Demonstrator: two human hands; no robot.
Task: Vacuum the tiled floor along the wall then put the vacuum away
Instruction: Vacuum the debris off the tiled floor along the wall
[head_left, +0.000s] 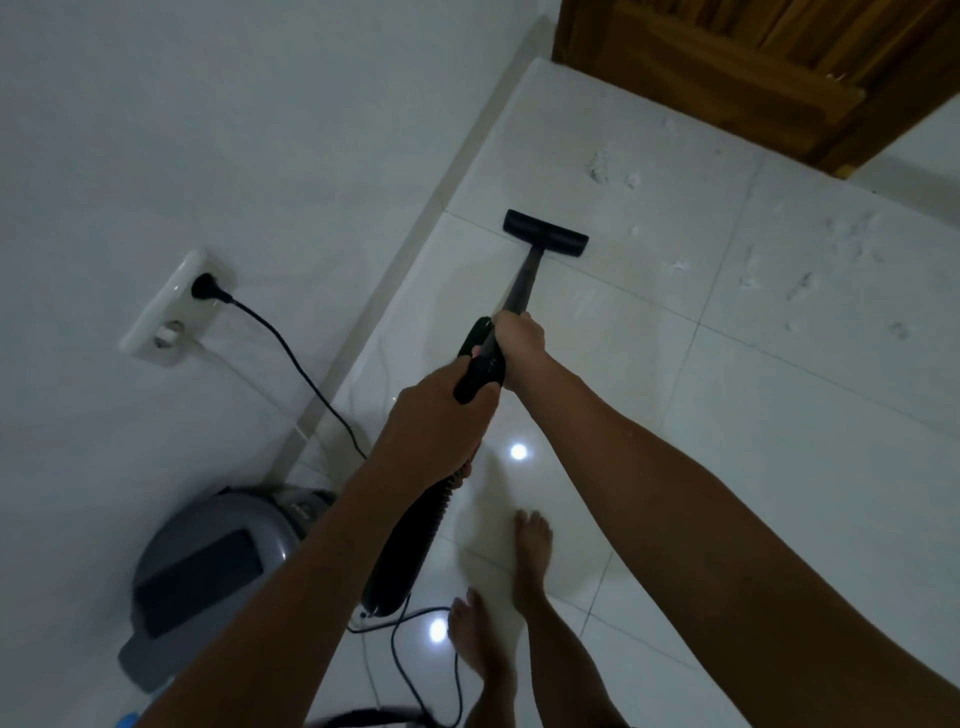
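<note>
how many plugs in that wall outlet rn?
2. A black plug sits in the upper socket of the wall outlet; a white plug sits in the lower socket. No other outlet shows in view.

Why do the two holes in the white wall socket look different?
The upper outlet of the white wall socket is filled by a black round plug, and a black cord runs from it down toward the grey canister vacuum. The lower outlet shows no black plug; only something pale sits there, with a thin white cable leaving it. Both share one white plate on the same wall.
</note>
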